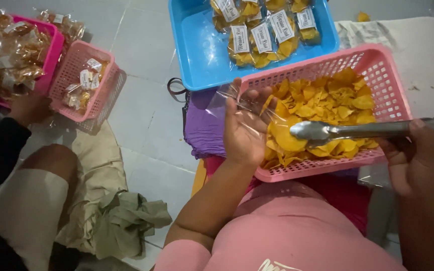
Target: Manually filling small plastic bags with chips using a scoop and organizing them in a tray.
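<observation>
on the wearer's lap rests a pink plastic basket (377, 65) with a perforated wall, filled with loose yellow-orange chips (327, 100), too many to count. the left hand (244, 133) is held palm up over the basket's near-left corner, fingers loosely curled around a clear plastic bag (257, 108) whose mouth faces the chips; a few chips show through the film. the right hand (420, 160) is closed around the handle of metal tongs (327, 131), and the tong tips lie together on a chip just beside the bag's opening. beyond the basket, on the pale tiled floor (146, 115), stands one blue tray (197, 55) holding sealed clear packets of the same yellow chips (259, 47), each with an upright white rectangular label bearing dark script; about seven labelled packets can be made out, the upper ones cut off by the frame edge. at the far left sit two more baskets: a smaller pink basket (71, 70) holding a few clear packets with small white labels, roughly three or four visible, and a magenta basket (51, 55) heaped with clear packets of brown snacks (11, 55), crowded beyond counting. another person's hand (28, 108), coming from a black sleeve, rests at the bottom edge of the magenta basket. a crumpled olive cloth (126, 216) lies on the floor beside that person's knee.
</observation>
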